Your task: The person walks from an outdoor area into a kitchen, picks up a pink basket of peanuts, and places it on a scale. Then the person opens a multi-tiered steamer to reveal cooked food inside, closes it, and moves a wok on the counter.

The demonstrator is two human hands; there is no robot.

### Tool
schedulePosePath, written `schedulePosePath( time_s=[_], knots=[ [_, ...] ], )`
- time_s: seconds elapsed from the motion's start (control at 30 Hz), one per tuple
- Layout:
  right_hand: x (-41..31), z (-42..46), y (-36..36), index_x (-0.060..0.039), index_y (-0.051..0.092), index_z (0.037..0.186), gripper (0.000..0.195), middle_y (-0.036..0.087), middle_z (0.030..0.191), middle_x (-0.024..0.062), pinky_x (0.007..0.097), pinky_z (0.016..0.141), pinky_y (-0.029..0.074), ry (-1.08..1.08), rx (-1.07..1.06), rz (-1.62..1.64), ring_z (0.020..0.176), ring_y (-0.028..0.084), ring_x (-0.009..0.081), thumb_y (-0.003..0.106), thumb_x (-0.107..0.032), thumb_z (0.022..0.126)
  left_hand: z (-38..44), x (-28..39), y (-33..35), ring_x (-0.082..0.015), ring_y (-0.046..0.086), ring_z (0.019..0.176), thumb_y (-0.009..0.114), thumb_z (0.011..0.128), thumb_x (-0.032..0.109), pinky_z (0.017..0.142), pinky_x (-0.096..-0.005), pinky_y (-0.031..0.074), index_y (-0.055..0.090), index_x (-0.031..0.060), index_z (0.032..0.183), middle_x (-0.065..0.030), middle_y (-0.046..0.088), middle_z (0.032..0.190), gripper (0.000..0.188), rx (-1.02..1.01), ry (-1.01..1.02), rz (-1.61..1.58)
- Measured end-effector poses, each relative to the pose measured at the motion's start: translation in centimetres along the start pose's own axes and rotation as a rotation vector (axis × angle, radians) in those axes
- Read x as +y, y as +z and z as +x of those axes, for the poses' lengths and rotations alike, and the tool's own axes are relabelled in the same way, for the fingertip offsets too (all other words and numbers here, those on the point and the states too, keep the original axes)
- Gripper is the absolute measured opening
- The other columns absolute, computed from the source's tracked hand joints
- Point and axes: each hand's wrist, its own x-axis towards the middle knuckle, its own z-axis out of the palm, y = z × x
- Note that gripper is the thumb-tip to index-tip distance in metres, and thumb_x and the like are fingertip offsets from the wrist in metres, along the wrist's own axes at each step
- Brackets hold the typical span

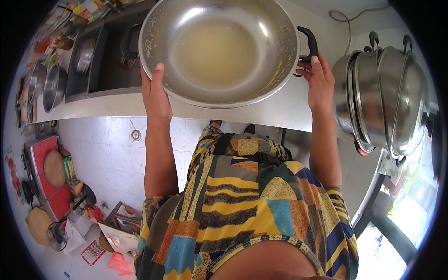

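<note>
Both my hands hold a wide metal wok (220,52) above the counter front, tilted so that its inside faces me. My left hand (156,91) grips its lower left rim, the thumb over the edge. At the right side my right hand (320,80) has its fingers at the black loop handle (309,43). A second black handle (129,42) sticks out on the wok's left. Shallow yellowish liquid seems to lie in the bottom, and yellow and pale food bits cling to the wall. The wok's underside is hidden.
Left of the wok is a dark sink (112,75) with a metal bowl (85,56) in it. Another metal bowl (55,87) stands on the counter (245,115). Several stacked steel pots (381,98) are close to my right arm. A round wooden board (55,169) is at the left.
</note>
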Motion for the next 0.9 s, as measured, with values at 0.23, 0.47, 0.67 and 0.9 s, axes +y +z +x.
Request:
schedulePosePath(
  time_s=[0.23,0.47,0.67,0.9],
  knots=[
    [0.0,1.3,-0.7,0.0050,0.050,0.116,0.030,0.061,0.094,0.0112,0.0302,0.074,0.053,0.048,0.028,0.086,0.079,0.063,0.0194,0.047,-0.017,0.097,-0.5,0.2,0.3,-0.0195,0.044,0.119,0.051,0.083,0.008,0.104,-0.0325,0.031,0.037,0.0019,0.138,-0.0088,0.048,0.130,0.057,-0.026,0.041,-0.014],
    [1.8,1.5,-3.4,0.0029,0.052,0.114,0.025,0.061,0.091,0.0087,0.0303,0.073,0.052,0.029,0.108,0.161,0.077,0.061,0.0178,0.045,-0.013,0.096,-1.4,2.0,3.5,-0.0197,0.044,0.120,0.051,0.078,0.002,0.105,-0.0309,0.029,0.031,-0.0005,0.142,-0.0111,0.045,0.133,0.067,-0.111,0.133,0.087],
    [2.7,0.5,-4.8,0.0003,0.052,0.123,0.031,0.060,0.098,0.0051,0.0288,0.081,0.045,0.068,0.111,0.245,0.088,0.056,0.0138,0.042,-0.014,0.097,-2.4,2.7,5.2,-0.0220,0.042,0.123,0.053,0.076,0.003,0.105,-0.0316,0.029,0.026,-0.0014,0.144,-0.0143,0.042,0.134,0.073,-0.120,0.156,0.153],
    [3.9,0.0,-6.1,0.0005,0.050,0.123,0.031,0.061,0.098,0.0079,0.0310,0.076,0.047,0.070,0.149,0.312,0.085,0.058,0.0149,0.040,-0.015,0.098,-3.8,3.5,6.5,-0.0240,0.040,0.126,0.054,0.075,0.004,0.106,-0.0333,0.029,0.018,-0.0016,0.146,-0.0155,0.038,0.137,0.080,-0.162,0.175,0.209]
  ],
)
